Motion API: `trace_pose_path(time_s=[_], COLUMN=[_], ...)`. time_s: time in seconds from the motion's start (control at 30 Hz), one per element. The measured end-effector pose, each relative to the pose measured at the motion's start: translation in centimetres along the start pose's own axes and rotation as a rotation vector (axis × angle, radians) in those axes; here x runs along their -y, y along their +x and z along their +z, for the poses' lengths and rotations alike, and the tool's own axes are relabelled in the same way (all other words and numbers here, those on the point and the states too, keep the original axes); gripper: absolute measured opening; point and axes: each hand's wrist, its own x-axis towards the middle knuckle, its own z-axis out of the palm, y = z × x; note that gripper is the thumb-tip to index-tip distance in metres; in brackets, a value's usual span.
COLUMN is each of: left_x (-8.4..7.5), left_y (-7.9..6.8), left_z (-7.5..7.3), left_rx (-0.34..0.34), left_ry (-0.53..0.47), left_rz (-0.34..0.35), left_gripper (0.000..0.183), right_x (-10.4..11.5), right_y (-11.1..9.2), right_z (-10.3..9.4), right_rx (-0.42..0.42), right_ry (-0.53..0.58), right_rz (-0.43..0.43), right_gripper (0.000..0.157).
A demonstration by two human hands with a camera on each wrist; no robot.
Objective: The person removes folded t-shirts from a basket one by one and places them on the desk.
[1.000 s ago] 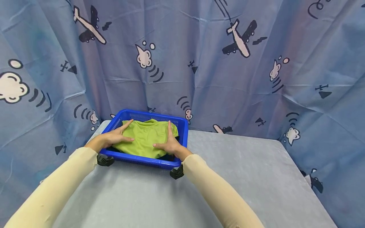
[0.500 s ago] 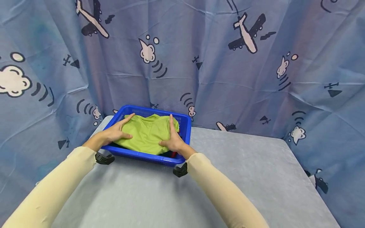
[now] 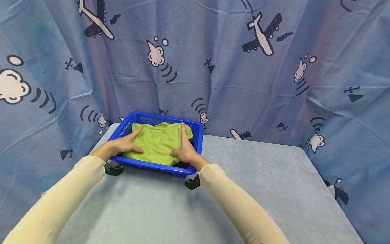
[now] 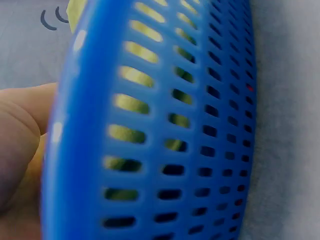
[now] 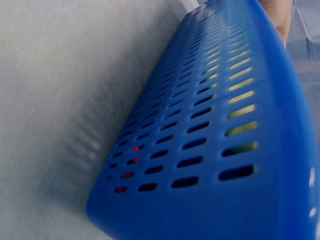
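A yellow-green folded garment (image 3: pixel 158 142) lies in a blue perforated plastic basket (image 3: pixel 149 165). At the garment's left side rests my left hand (image 3: pixel 125 144), fingers extended along the edge and thumb over the cloth. My right hand (image 3: pixel 186 150) touches the opposite side, index finger straight toward the back and thumb inward on the cloth. Parts of both hands are hidden by the garment and basket. In the left wrist view, my left hand (image 4: pixel 20 145) shows just beyond the basket rim (image 4: pixel 80 110). Yellow-green cloth shows through the holes of the basket wall (image 5: pixel 200 125).
Dark and red items (image 3: pixel 182 165) peek out beneath the garment at the basket's front right. The basket stands near the back left of a grey-covered table (image 3: pixel 259 176). A blue curtain (image 3: pixel 231 84) with printed planes hangs behind and at both sides.
The garment has shifted slightly rightward in the basket, and the right hand with it. The left hand moved up a little, then settled back lower. The head view has tilted slightly.
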Motion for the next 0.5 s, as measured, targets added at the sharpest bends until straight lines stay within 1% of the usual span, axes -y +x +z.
trace_pose_path(time_s=[0.1,0.2,0.33,0.4,0.5], left_x=[-0.3,-0.4,-0.1,0.0,0.1], left_y=[0.3,0.6,0.8,1.0,1.3], left_z=[-0.3,-0.6,-0.7,-0.6,-0.3], left_rx=[0.031,0.044,0.046,0.037,0.036], left_ry=[-0.010,-0.027,-0.079,-0.113,-0.156], left_rz=[-0.012,-0.031,-0.037,-0.030,-0.029], left_gripper=[0.113,0.111,0.108,0.107,0.106], right_x=[0.0,-0.1,0.0,0.1,-0.1], right_y=[0.1,0.3,0.6,0.7,0.7], right_z=[0.0,0.0,0.1,0.2,0.2], right_rx=[-0.012,-0.002,0.030,0.053,0.096], right_ry=[-0.019,-0.002,0.054,0.077,0.078], right_rz=[0.003,0.024,0.064,0.085,0.122], right_gripper=[0.126,0.126,0.124,0.120,0.113])
